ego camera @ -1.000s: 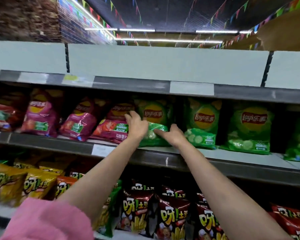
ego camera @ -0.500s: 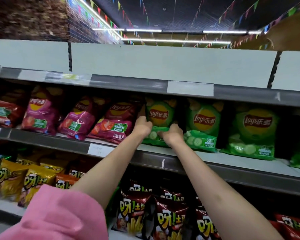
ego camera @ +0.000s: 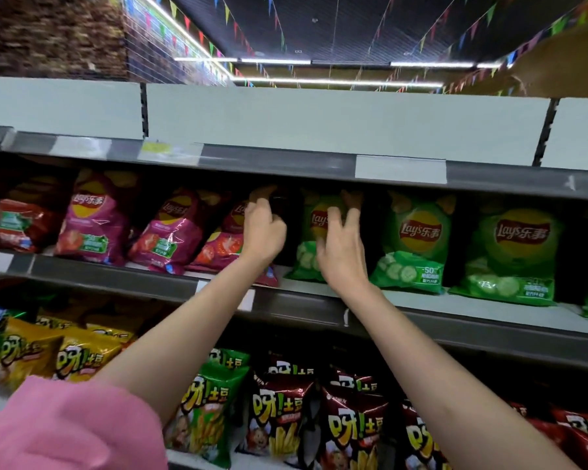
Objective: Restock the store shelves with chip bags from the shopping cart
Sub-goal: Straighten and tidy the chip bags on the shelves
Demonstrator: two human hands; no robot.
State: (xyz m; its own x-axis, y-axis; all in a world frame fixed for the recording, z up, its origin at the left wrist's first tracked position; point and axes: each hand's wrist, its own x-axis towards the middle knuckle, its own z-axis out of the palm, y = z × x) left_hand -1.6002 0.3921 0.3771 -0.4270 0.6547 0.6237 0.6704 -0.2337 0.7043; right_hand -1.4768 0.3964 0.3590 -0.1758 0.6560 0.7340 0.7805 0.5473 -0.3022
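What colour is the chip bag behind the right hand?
Green chip bag, with cucumber slices; the head view shows it, behind the right hand.

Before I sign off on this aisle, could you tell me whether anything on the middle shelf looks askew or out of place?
Yes: the magenta bags left of the left hand lean over at an angle, while the green bags on the right stand upright. The green bag behind the right hand also sits further back than its neighbours.

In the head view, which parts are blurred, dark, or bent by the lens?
Head view: the top left corner is motion-blurred; the shelf edge curves from wide-angle distortion; the ceiling lights glare; deep shadow lies under that shelf, around the left hand and behind the green bag.
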